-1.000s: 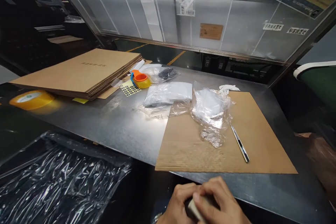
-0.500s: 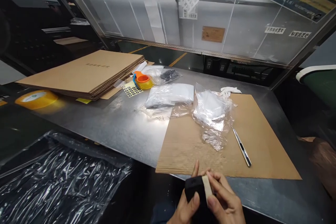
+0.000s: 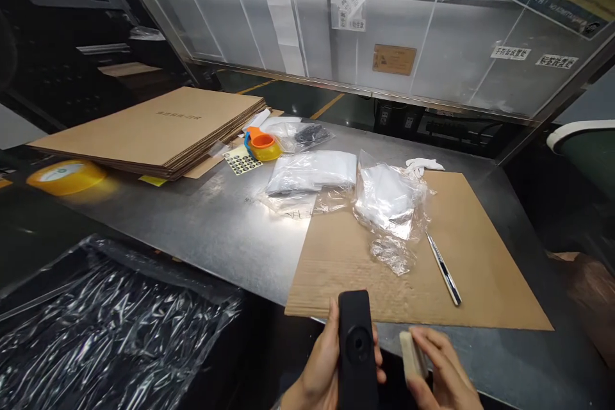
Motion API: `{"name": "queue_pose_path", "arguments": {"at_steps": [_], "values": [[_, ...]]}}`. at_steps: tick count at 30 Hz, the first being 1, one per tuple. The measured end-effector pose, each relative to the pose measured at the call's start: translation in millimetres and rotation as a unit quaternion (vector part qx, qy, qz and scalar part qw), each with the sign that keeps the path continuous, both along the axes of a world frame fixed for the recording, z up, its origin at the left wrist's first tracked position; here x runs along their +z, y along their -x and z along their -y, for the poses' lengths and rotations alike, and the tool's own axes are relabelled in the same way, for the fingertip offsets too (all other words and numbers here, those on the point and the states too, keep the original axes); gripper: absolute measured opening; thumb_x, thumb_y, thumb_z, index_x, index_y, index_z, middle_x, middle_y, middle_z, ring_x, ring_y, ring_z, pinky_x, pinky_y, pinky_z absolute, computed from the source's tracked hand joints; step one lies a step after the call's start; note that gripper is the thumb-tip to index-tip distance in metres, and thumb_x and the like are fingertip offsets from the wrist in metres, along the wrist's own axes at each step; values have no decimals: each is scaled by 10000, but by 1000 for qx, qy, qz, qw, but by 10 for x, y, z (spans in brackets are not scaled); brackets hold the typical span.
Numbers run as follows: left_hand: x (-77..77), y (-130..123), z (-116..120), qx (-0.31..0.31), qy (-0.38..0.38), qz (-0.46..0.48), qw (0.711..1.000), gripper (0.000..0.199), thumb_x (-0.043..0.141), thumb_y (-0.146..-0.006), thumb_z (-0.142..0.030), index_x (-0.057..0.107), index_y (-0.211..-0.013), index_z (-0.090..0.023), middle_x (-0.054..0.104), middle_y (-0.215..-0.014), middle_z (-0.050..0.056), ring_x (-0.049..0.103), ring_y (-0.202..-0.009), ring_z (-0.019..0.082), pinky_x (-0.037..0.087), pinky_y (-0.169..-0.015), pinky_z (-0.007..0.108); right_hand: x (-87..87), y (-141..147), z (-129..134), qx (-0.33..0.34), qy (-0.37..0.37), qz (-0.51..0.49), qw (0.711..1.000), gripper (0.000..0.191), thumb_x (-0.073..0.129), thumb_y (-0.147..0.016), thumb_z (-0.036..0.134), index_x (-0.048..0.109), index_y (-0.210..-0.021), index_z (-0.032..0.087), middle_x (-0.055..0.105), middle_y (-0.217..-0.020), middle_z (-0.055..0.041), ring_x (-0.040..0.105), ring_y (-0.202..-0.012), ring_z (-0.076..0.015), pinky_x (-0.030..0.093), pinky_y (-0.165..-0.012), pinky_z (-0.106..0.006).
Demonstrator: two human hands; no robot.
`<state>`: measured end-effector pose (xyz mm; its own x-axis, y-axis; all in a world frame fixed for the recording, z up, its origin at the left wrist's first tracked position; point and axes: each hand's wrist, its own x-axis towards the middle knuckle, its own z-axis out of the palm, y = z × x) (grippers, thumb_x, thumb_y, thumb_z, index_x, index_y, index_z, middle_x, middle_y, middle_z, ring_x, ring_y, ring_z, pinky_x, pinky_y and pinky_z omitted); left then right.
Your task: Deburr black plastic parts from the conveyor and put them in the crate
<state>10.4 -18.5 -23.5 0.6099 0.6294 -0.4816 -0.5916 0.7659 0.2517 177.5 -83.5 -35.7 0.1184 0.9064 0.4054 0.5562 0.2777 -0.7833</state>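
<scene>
At the near edge of the cardboard sheet, the black device is wrapped by the left hand, and a pale block is pinched by the right hand! The device is judged stiff, light, best taken by its sides.

At the near edge of the worktop, the left hand holds a black device, the right hand a pale block, with a knife on the cardboard sheet beyond.

White glare pools on the steel table before me, and glints streak the black plastic. The dark device I hold shows little sheen; the far left is mostly dim.
</scene>
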Motion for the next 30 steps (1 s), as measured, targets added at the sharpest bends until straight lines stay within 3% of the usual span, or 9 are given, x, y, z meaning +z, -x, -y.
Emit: {"name": "queue_pose_path", "arguments": {"at_steps": [2,4,6,9,12,17,21,26,30], "values": [[-83,-27,64,-37,-35,-15,999,733,373,-768,-702,484,-1269,-179,649,-675,51,601,-461,177,475,-423,276,143,-5,-160,49,-52,60,996,400,559,-844,223,529,-1243,228,571,-1082,-113,567,-978,-241,529,-764,-352],[-148,-25,116,-48,-78,-42,995,736,395,-758,-703,471,-1291,-201,669,-675,50,595,-434,181,484,-435,297,228,50,-290,115,-82,117,983,440,525,-843,165,489,-1280,203,570,-1063,-123,551,-974,-241,519,-774,-389],[-166,4,145,-42,-100,-71,992,664,418,-789,-653,538,-1242,-182,699,-762,69,643,-561,192,521,-613,325,252,134,-364,163,-90,140,972,465,467,-853,124,441,-1316,170,554,-1077,-141,531,-984,-239,503,-783,-410],[-127,42,149,-24,-103,-69,992,596,407,-824,-613,644,-1107,-145,705,-898,76,647,-812,187,455,-841,277,275,223,-397,213,-87,143,963,510,407,-850,66,368,-1354,135,525,-1090,-155,493,-1012,-235,480,-802,-424],[-114,18,141,-69,-76,-10,995,693,315,-821,-667,657,-1051,-109,701,-830,94,646,-707,184,480,-691,270,412,199,-421,281,-75,162,943,511,430,-834,35,377,-1333,131,532,-1058,-139,481,-997,-218,481,-800,-391],[-240,-25,159,-146,-32,40,988,817,225,-766,-754,612,-1054,-95,660,-628,97,616,-520,181,436,-481,246,698,-5,-459,386,36,220,895,390,476,-847,75,472,-1233,133,558,-1025,-123,484,-954,-193,488,-796,-325],[-228,9,159,-159,-28,43,986,849,182,-756,-767,616,-992,-76,633,-567,89,569,-412,133,352,-380,186,685,-63,-441,387,45,223,894,424,453,-850,45,433,-1260,154,538,-1065,-129,469,-993,-192,478,-816,-328],[-82,1,169,-137,-59,-59,987,762,212,-830,-682,577,-1157,-99,584,-506,22,529,-434,119,384,-466,205,576,69,-470,364,-24,212,907,462,465,-832,53,386,-1280,134,520,-1020,-125,462,-936,-198,489,-768,-349],[-106,26,198,-150,-83,-179,969,840,210,-768,-747,427,-1338,-170,620,-552,27,540,-479,159,394,-492,252,529,113,-522,251,26,233,939,349,442,-853,70,469,-1198,113,493,-1032,-145,456,-941,-218,487,-766,-385]]}}
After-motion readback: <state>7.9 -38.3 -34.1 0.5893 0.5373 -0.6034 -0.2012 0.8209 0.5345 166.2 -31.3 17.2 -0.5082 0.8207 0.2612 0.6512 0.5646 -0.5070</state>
